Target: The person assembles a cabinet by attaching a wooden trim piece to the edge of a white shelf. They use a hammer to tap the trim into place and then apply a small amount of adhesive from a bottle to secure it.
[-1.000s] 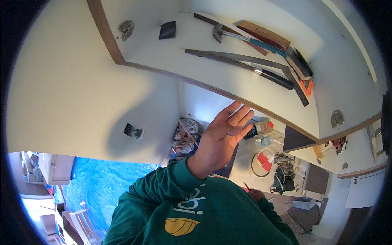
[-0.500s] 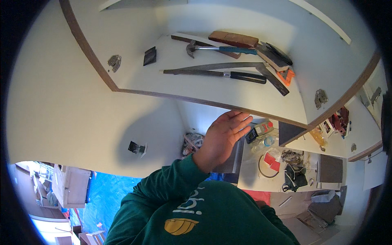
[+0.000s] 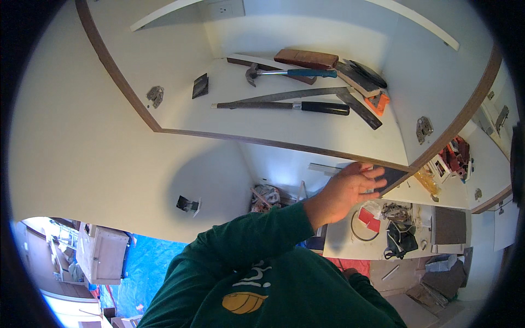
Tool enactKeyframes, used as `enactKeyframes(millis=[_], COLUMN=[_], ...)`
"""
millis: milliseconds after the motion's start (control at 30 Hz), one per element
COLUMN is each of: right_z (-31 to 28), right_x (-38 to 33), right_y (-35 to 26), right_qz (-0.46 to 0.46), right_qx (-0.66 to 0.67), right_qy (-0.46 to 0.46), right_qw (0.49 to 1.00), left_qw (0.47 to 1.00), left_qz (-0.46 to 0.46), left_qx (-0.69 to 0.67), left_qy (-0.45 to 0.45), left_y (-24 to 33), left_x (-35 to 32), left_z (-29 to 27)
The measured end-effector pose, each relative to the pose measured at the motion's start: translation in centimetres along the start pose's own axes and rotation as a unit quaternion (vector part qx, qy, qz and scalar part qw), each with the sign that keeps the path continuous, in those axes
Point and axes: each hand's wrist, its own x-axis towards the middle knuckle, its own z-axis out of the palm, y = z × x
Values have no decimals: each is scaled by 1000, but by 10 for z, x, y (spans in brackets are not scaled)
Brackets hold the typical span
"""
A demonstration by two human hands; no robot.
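My left hand [image 3: 355, 187] reaches across to the right, just below the wooden front edge [image 3: 262, 143] of an open white cabinet. Its fingers are apart and hold nothing; the upper ones are at the edge, though contact is hard to tell. Only a sliver of my right hand [image 3: 349, 273] shows beyond my body, fingers hidden. On the cabinet floor lie a claw hammer [image 3: 309, 72] with a blue-green grip, a long file-like tool [image 3: 322, 108] with a black handle, and a try square [image 3: 358, 109]. Behind them is a brown block [image 3: 306, 58].
A small black plate [image 3: 200, 86] and an orange-handled tool [image 3: 377, 102] are also in the cabinet. Lower right, a counter carries a red piece [image 3: 369, 220] and a black bag [image 3: 401, 240]. Blue sheeting [image 3: 156, 259] covers floor at lower left. A switch box [image 3: 187, 204] juts from the wall.
My left hand has moved right along the underside of the cabinet's front edge, its fingers still apart. The view has shifted slightly, showing more of the cabinet's upper back. The tools stay in place.
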Motion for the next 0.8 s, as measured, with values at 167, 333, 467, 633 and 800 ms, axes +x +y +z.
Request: enactKeyframes(millis=[167,333,467,633,800], right_z=[7,8,-20,-47,-62], right_x=[19,13,-99,-179,-214], right_y=[37,11,-103,-163,-190], right_qz=[-41,-296,-239,-364,-411], right_qx=[30,61,365,377,382], right_qy=[-17,46,-81,-75,-120], right_qw=[999,952,896,848,819], left_qw=[948,846,935,931,903], left_qz=[-14,-36,-56,8,-93], left_qx=[261,532,325,349,410], left_qy=[-180,-3,127,106,84], left_y=[-11,-11,-22,-22,-23], left_x=[-5,-52,-95,-82,-62], left_z=[9,-52,-139,-102,-59])
